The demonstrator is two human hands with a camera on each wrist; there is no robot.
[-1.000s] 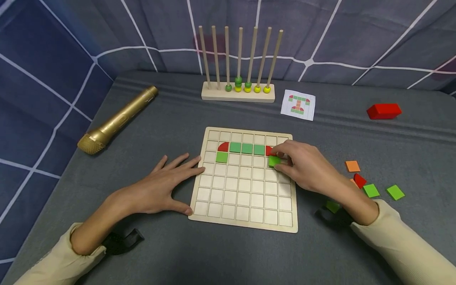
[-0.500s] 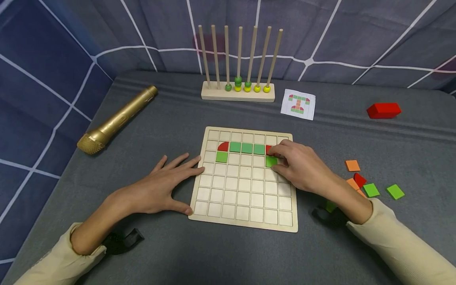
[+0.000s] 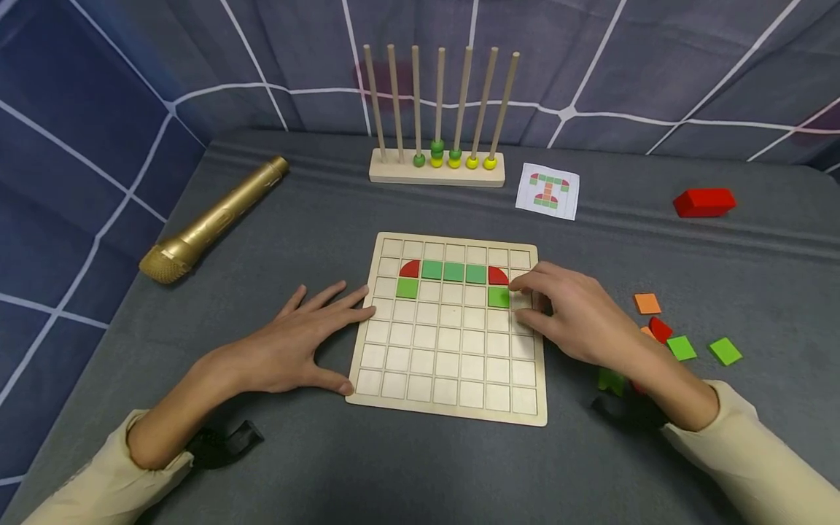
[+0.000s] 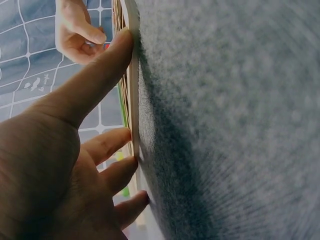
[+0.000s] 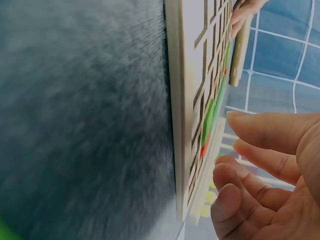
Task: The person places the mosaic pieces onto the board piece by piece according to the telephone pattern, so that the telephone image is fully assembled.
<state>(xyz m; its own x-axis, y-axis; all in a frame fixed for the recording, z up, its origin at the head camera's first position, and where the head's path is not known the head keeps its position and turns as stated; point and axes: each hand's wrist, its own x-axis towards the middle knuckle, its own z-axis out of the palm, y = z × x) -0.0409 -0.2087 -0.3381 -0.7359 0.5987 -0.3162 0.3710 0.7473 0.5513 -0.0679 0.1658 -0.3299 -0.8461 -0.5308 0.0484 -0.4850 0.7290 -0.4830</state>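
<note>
A wooden grid board [image 3: 448, 362] lies on the grey cloth. My left hand [image 3: 298, 346] is spread at its left edge, with thumb and fingertips touching the rim, as the left wrist view also shows. My right hand [image 3: 574, 310] hovers over the board's right side, its thumb and fingers apart with nothing between them. Just left of those fingertips, a light green square tile [image 3: 499, 297] sits in a cell below a red quarter-round tile [image 3: 497, 275]. Three darker green squares [image 3: 453, 271] run left to another red quarter-round [image 3: 410, 269], with a green square [image 3: 407, 288] under it.
Loose orange [image 3: 647, 303], red [image 3: 660, 329] and green tiles [image 3: 725, 351] lie right of the board, some partly hidden by the right forearm. Behind stand a peg abacus [image 3: 436, 171], a pattern card [image 3: 547, 191] and a red block [image 3: 705, 203]. A gold microphone [image 3: 216, 219] lies left.
My right hand slid the green square left into its cell under the red quarter-round, let go and drew back to the right. The left hand stayed at the board's edge.
</note>
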